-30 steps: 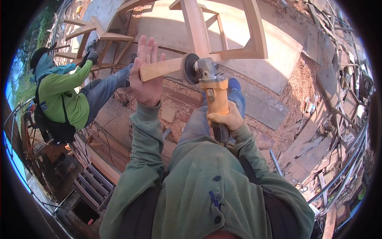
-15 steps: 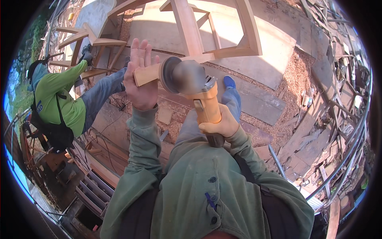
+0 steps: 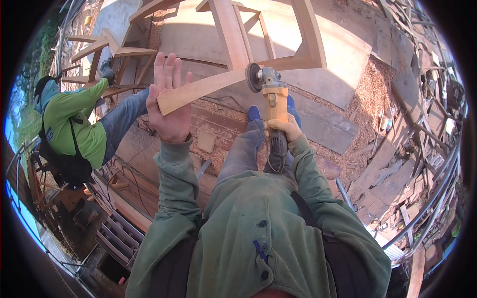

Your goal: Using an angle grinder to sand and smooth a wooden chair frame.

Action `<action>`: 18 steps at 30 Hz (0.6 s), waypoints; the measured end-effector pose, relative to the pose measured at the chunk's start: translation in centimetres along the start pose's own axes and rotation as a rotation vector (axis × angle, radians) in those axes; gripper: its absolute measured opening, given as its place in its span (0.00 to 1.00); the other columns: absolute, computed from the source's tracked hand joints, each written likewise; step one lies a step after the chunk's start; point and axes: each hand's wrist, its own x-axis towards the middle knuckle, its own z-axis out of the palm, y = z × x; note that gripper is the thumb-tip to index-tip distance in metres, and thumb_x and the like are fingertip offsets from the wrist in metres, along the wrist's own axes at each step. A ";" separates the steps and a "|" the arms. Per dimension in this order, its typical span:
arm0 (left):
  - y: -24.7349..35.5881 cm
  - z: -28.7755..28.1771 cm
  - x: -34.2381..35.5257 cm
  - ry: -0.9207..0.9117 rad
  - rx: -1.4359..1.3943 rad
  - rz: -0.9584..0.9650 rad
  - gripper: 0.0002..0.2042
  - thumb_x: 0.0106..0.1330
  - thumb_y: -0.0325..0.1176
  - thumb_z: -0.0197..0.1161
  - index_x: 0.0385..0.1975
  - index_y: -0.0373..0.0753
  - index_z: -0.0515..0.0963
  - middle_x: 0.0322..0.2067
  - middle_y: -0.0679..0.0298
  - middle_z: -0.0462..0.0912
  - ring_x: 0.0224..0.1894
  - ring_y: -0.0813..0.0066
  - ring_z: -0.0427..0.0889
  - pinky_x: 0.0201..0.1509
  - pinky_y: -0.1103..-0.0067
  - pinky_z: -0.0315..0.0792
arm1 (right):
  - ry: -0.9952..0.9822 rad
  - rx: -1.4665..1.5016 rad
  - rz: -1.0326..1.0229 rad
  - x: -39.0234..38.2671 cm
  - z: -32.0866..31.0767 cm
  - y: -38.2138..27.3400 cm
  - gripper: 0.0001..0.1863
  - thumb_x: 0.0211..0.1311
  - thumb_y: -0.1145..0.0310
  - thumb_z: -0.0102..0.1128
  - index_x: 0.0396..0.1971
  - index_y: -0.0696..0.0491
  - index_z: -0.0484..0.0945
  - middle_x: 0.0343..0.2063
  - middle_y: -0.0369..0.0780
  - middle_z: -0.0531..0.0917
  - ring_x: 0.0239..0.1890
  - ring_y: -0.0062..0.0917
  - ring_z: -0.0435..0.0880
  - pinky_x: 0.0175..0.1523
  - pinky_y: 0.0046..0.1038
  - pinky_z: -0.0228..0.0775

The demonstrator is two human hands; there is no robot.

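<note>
My right hand [image 3: 286, 127], in a pale glove, is wrapped around the body of a yellow and grey angle grinder [image 3: 276, 102]. The grinder's dark round disc [image 3: 254, 78] stands on edge against the far end of a curved wooden leg [image 3: 201, 92], where it meets the chair-like wooden frame [image 3: 229, 35]. My bare left hand [image 3: 170, 99] lies open under the near end of that leg, palm up and fingers stretched out. The leg's tip rests across the palm. Whether the disc spins cannot be made out.
A co-worker in a green shirt [image 3: 74, 124] leans over another wooden frame [image 3: 102, 47] at the left. Wood shavings [image 3: 370, 94] and boards [image 3: 323, 124] cover the ground. Scrap wood [image 3: 422, 114] is heaped at the right. A power cord [image 3: 134, 184] lies at the lower left.
The grinder has moved along the leg, away from my left hand to the leg's far end, baring the wood between. My left hand stays open, shifted slightly left.
</note>
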 end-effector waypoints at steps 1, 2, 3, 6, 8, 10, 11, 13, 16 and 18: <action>0.0 0.0 0.1 -0.003 0.004 0.001 0.37 0.70 0.51 0.42 0.73 0.40 0.39 0.72 0.53 0.43 0.75 0.60 0.40 0.75 0.60 0.40 | 0.016 0.026 0.012 0.3 -0.3 -0.1 0.13 0.54 0.70 0.65 0.35 0.61 0.75 0.26 0.43 0.81 0.24 0.26 0.82 0.29 0.27 0.77; 0.0 0.1 0.0 -0.005 0.007 0.002 0.37 0.69 0.51 0.42 0.73 0.40 0.39 0.72 0.53 0.43 0.75 0.60 0.40 0.75 0.60 0.40 | 0.033 0.052 0.025 0.5 -0.6 -0.2 0.12 0.55 0.70 0.65 0.35 0.61 0.75 0.26 0.43 0.81 0.24 0.26 0.82 0.29 0.27 0.77; 0.0 0.2 0.0 -0.007 0.009 0.002 0.37 0.69 0.51 0.43 0.73 0.40 0.38 0.72 0.53 0.43 0.75 0.60 0.41 0.75 0.60 0.41 | 0.032 0.052 0.026 0.7 -0.9 -0.4 0.12 0.55 0.70 0.65 0.35 0.61 0.75 0.26 0.43 0.81 0.24 0.26 0.82 0.29 0.27 0.77; 0.0 0.1 -0.2 0.003 0.002 0.005 0.38 0.69 0.51 0.43 0.73 0.40 0.38 0.72 0.53 0.43 0.75 0.60 0.41 0.75 0.59 0.41 | 0.092 0.083 0.030 1.5 -1.5 -0.6 0.11 0.55 0.70 0.64 0.34 0.61 0.76 0.26 0.43 0.81 0.24 0.27 0.82 0.29 0.28 0.78; -0.1 0.0 -0.2 0.007 -0.003 0.007 0.38 0.69 0.51 0.43 0.72 0.40 0.38 0.72 0.53 0.43 0.75 0.60 0.41 0.75 0.59 0.40 | 0.096 0.077 0.034 1.7 -1.9 -0.8 0.12 0.55 0.69 0.64 0.34 0.61 0.76 0.26 0.43 0.81 0.24 0.27 0.82 0.29 0.28 0.78; -0.1 -0.1 -0.1 0.007 -0.007 0.007 0.38 0.69 0.51 0.43 0.72 0.39 0.39 0.72 0.53 0.43 0.75 0.60 0.41 0.75 0.59 0.40 | 0.103 0.066 0.041 2.1 -2.2 -0.8 0.12 0.56 0.69 0.64 0.35 0.61 0.75 0.27 0.42 0.81 0.24 0.27 0.82 0.29 0.28 0.78; -0.1 -0.1 -0.1 0.006 -0.008 0.007 0.38 0.69 0.51 0.43 0.72 0.39 0.39 0.72 0.53 0.43 0.75 0.60 0.41 0.75 0.59 0.40 | 0.103 0.066 0.042 2.5 -2.3 -0.9 0.12 0.56 0.69 0.64 0.35 0.61 0.75 0.27 0.42 0.81 0.24 0.27 0.82 0.29 0.28 0.78; -0.1 -0.1 -0.1 0.007 -0.003 0.005 0.38 0.69 0.52 0.43 0.72 0.39 0.39 0.72 0.53 0.43 0.75 0.60 0.41 0.75 0.59 0.40 | 0.117 0.051 0.042 3.4 -2.4 -1.0 0.13 0.56 0.68 0.64 0.35 0.60 0.75 0.27 0.42 0.81 0.24 0.26 0.82 0.29 0.28 0.78; -0.1 0.0 -0.1 0.005 0.009 0.002 0.38 0.69 0.52 0.43 0.72 0.39 0.39 0.72 0.53 0.43 0.75 0.60 0.41 0.75 0.59 0.39 | 0.125 0.043 0.041 3.4 -2.6 -1.0 0.13 0.56 0.68 0.64 0.35 0.60 0.75 0.27 0.42 0.81 0.24 0.26 0.82 0.29 0.28 0.78; -0.2 0.0 -0.2 0.026 0.005 0.003 0.37 0.68 0.52 0.41 0.72 0.38 0.40 0.72 0.54 0.44 0.75 0.60 0.40 0.74 0.61 0.37 | 0.117 0.037 0.045 3.4 -2.5 -1.4 0.13 0.56 0.67 0.64 0.36 0.60 0.75 0.28 0.42 0.81 0.24 0.26 0.82 0.29 0.28 0.78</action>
